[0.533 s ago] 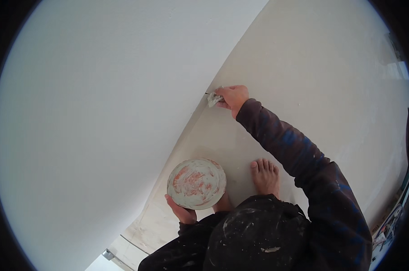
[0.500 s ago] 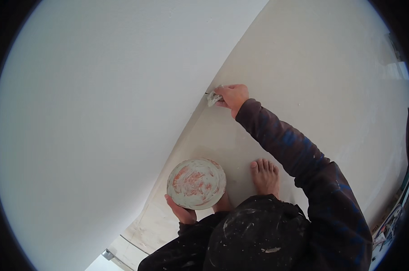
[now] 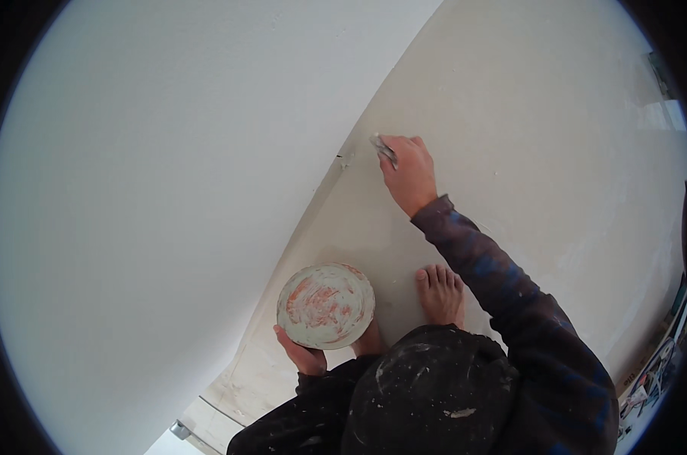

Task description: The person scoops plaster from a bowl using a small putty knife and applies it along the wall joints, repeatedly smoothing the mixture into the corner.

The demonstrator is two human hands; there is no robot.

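My left hand point(image 3: 301, 349) grips the lower rim of a round, pale disc point(image 3: 325, 303) smeared with whitish and reddish paste. Higher up, my right hand point(image 3: 408, 173) is closed on a small, crumpled greyish-white wad point(image 3: 383, 150), whose exact material I cannot make out. The wad is just right of the edge where the white wall point(image 3: 154, 182) meets the beige floor. A dark nick with a pale smear point(image 3: 342, 160) shows on that edge.
My bare feet point(image 3: 438, 296) stand on the beige floor point(image 3: 510, 121), beside my dark, paint-spotted clothing point(image 3: 427, 379). A metal fitting point(image 3: 182, 429) is at the lower left. Assorted clutter point(image 3: 647, 379) lies along the far right edge.
My right hand has moved right, away from the wall edge, and turned, still holding the wad; the nick is now uncovered. My left hand and the disc shifted slightly left with the view.
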